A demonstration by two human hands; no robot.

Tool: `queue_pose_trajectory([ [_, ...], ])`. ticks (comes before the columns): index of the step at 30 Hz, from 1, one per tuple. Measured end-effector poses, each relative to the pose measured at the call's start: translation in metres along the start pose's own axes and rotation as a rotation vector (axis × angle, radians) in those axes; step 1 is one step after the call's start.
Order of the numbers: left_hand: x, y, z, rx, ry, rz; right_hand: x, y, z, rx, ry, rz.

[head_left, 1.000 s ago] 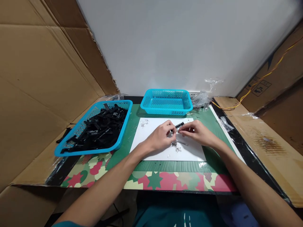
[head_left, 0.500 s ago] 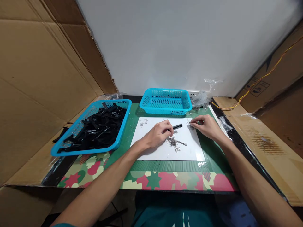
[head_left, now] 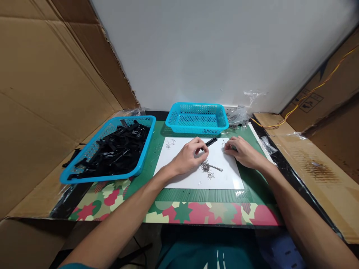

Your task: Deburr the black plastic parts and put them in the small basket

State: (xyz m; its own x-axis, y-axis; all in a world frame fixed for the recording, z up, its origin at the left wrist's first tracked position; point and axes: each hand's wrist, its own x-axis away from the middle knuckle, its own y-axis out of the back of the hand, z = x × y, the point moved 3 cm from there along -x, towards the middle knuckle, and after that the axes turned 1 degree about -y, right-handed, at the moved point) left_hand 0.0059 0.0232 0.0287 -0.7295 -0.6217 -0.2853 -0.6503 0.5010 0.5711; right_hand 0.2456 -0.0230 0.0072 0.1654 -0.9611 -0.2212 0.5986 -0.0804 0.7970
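My left hand (head_left: 193, 155) is closed on a narrow black plastic part (head_left: 211, 142), whose far end juts out to the upper right above the white sheet (head_left: 179, 179). Below its fingertips lies a pile of tiny metal pieces (head_left: 206, 167), with a thin metal rod-like tool (head_left: 216, 168) beside it. At the sheet's right edge my right hand (head_left: 238, 151) has its fingers curled together over a few small pieces (head_left: 223, 143). Whether anything is pinched in those fingers is too small to make out. More tiny metal pieces (head_left: 169, 144) lie in the sheet's upper left corner.
A blue basket (head_left: 141, 162) heaped with black plastic parts (head_left: 120, 147) stands at the left. Another blue basket (head_left: 196, 130) sits behind the sheet, with crumpled clear plastic (head_left: 238, 116) at its right. Cardboard walls rise on both sides, and a yellow wire (head_left: 297, 104) runs along the right.
The black part has tilted more steeply upward in my left hand. My right hand's fingers have curled further and drawn in at the sheet's right edge.
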Motion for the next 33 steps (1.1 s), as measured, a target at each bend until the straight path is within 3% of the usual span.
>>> queue_pose_trajectory([
  [8, 0.001, -0.006, -0.004, 0.027, -0.046, -0.088, -0.001, -0.006, 0.038, -0.638, -0.038, 0.138],
  [16, 0.002, -0.009, -0.006, 0.012, -0.088, -0.118, -0.004, -0.026, 0.047, -0.915, -0.145, 0.117],
  [25, 0.0, -0.011, -0.002, 0.156, 0.033, -0.178, -0.001, -0.027, 0.052, -0.88, -0.201, -0.027],
  [29, 0.001, -0.011, -0.002, 0.136, 0.045, -0.149, 0.0, -0.025, 0.051, -0.835, -0.205, -0.137],
  [33, 0.001, -0.013, -0.002, 0.121, 0.037, -0.084, 0.001, -0.013, 0.035, -0.687, -0.272, -0.255],
])
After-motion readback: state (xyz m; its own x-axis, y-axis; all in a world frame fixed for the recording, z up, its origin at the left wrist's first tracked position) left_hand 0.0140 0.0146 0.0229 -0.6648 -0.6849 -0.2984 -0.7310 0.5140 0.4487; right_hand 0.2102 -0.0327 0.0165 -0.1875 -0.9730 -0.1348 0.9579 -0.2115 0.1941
